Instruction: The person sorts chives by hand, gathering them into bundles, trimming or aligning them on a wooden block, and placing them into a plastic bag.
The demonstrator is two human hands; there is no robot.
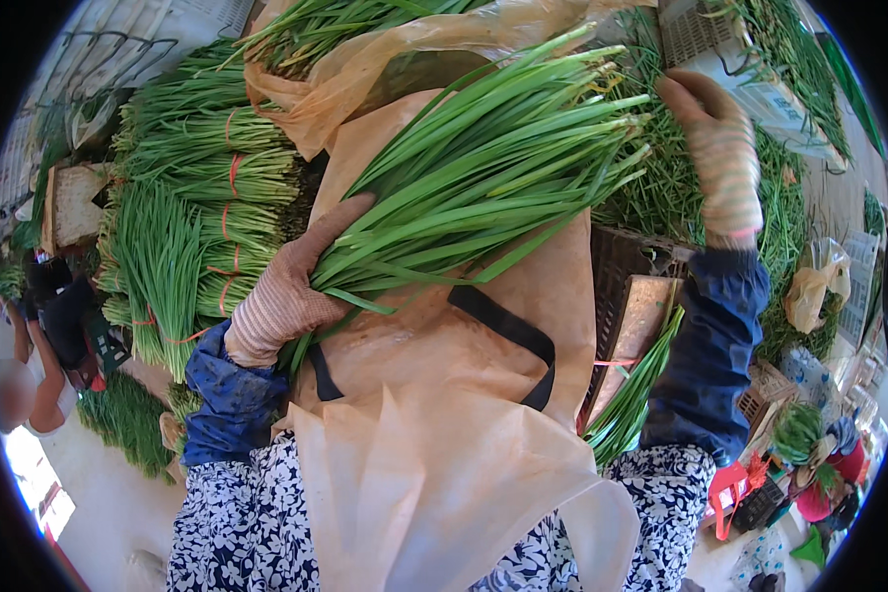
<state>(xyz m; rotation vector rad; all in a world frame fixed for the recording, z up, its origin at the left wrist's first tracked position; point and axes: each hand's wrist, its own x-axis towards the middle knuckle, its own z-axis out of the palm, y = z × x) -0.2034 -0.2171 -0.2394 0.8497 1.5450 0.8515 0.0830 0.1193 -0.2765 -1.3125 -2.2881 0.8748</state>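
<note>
My left hand (296,288), in a striped knit glove, grips a loose bunch of garlic chives (473,177) by the leafy end. The bunch lies slantwise over my tan apron (444,348), its pale stem ends pointing up and right. My right hand (699,111), gloved too and blurred by motion, is raised just right of those stem ends, apart from them. Behind it lies a heap of loose green leaves and trimmings (658,185). Whether its fingertips pinch anything is not clear.
Tied chive bundles (229,177) with red bands are stacked at left. A plastic crate (755,81) stands upper right. Beside my right forearm, a small chive bunch (636,392) leans by a wooden board (629,333). Another person (44,370) is at far left.
</note>
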